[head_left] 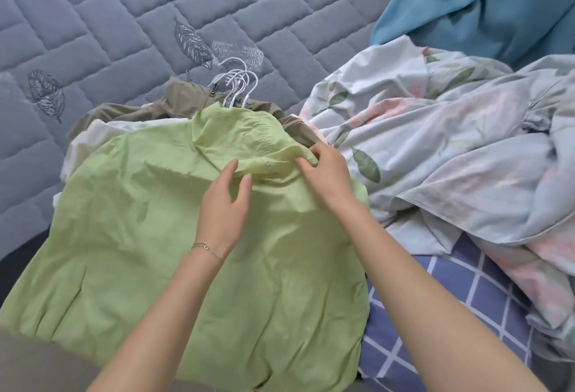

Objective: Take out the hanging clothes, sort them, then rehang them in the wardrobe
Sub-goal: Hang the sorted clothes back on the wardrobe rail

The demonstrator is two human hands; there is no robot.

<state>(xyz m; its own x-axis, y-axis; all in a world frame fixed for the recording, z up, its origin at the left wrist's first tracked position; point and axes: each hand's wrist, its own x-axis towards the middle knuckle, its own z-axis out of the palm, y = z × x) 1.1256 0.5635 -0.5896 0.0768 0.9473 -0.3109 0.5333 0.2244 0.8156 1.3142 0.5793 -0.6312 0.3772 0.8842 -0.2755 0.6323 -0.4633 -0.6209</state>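
The bed (93, 12) carries a quilted grey cover; a floral sheet (435, 130) and a teal cloth (466, 3) lie bunched at its right side, clear of the work.

The stack of clothes sits on the bed directly ahead of the person. Top layer: the green shirt (155, 220), spread flat. Its long axis runs from the hem nearest the person to the collar farthest away. A white garment (93, 133) and a khaki garment (124, 111) show beneath it at the left and far edges.

The hangers (238, 87) remain in the garments. Their white hooks cluster just beyond the green collar, pointing away from the person.

Right hand (326, 174): rests on the shirt's right shoulder, fingers (306, 164) curled and pinching a fold of green cloth beside the collar.

Left hand (224, 205): lies just below the collar, fingers (228, 171) loosely spread, thumb apart, touching the cloth and gripping nothing.

Both hands lie near the collar; the hooks lie beyond the fingertips, along the shirt's long axis. The left hand is judged slightly better aligned with them. Lifting the shirt likely requires a reach forward to its hook.
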